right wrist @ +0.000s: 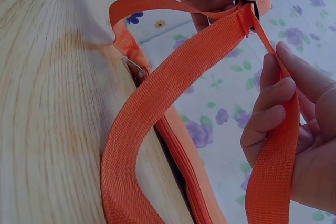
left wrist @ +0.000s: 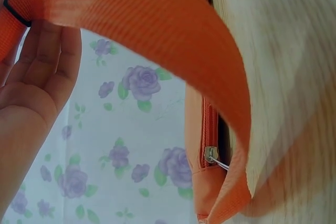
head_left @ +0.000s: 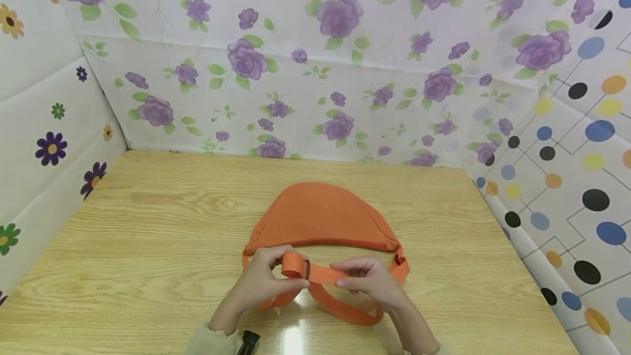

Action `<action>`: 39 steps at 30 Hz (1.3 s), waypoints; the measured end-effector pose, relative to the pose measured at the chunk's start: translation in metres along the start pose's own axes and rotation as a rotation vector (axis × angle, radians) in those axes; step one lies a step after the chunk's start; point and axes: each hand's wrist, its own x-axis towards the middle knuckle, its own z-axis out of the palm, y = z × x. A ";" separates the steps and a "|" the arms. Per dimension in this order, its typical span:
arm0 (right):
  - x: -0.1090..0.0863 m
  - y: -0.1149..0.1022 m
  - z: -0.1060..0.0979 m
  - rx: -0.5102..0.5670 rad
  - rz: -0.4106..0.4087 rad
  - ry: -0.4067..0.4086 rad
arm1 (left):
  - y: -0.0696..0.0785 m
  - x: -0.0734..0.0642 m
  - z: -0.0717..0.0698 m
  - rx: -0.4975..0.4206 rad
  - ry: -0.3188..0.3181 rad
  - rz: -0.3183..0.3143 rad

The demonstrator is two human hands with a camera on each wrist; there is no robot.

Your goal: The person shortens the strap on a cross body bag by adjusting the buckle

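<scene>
An orange waist bag [head_left: 320, 215] lies on the table, its zipper [head_left: 340, 242] along the edge nearer the hands. Between finger and thumb, my left hand [head_left: 268, 278] holds the dark strap slider [head_left: 308, 270], with a loop of orange webbing standing out of it. My right hand [head_left: 367, 281] pinches the orange strap [head_left: 325, 275] to the right of the slider; in the right wrist view the webbing [right wrist: 273, 182] runs down through those fingers. The rest of the strap curves below both hands. A metal zipper pull [left wrist: 211, 154] shows in the left wrist view.
The wood-grain table [head_left: 148, 223] spreads around the bag. Flower-printed sheeting [head_left: 296, 97] stands behind it, with a dotted sheet [head_left: 567, 207] on the right side. A black band [head_left: 248, 341] shows by the left sleeve.
</scene>
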 end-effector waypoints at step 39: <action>0.018 -0.005 0.029 0.083 0.046 0.036 | -0.026 0.002 0.013 -0.020 -0.020 0.047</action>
